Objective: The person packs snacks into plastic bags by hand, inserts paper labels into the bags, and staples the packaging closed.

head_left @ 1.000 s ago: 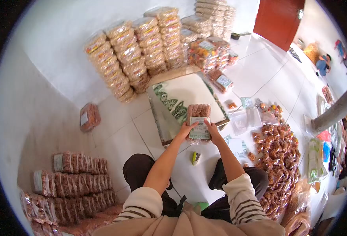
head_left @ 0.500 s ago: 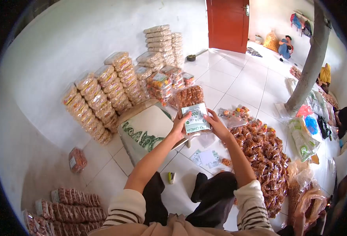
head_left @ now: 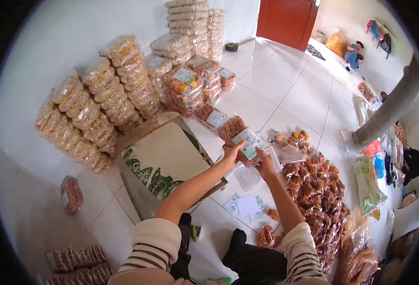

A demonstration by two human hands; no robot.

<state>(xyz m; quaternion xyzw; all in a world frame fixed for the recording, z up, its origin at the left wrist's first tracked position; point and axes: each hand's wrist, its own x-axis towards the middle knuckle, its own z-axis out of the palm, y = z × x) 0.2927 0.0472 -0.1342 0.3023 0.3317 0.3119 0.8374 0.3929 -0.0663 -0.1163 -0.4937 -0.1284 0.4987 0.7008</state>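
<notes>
Both of my hands hold a clear plastic pack of brown snacks (head_left: 232, 128) with a green-and-white paper label (head_left: 249, 142). My left hand (head_left: 231, 156) grips its left edge, the thumb lying on the label. My right hand (head_left: 265, 165) closes on the lower right corner. The pack is tilted. Just beyond it, a similar labelled pack (head_left: 213, 117) lies by the low table (head_left: 171, 137). Beneath my hands are clear plastic bags (head_left: 248, 178) and loose paper labels (head_left: 247, 207). A stapler (head_left: 196, 232) rests on the floor by my left foot.
Wrapped brown snacks (head_left: 314, 199) are heaped on the right. Tall stacks of snack packs (head_left: 83, 114) line the wall at left. Packs with colourful contents (head_left: 183, 85) stand behind the table. A slanted post (head_left: 385, 109) rises at right. A person (head_left: 353, 56) sits far back.
The camera view has shifted and turned, so the stacks sit further left. The pack I hold has tilted, its top leaning left. My hands still hold it.
</notes>
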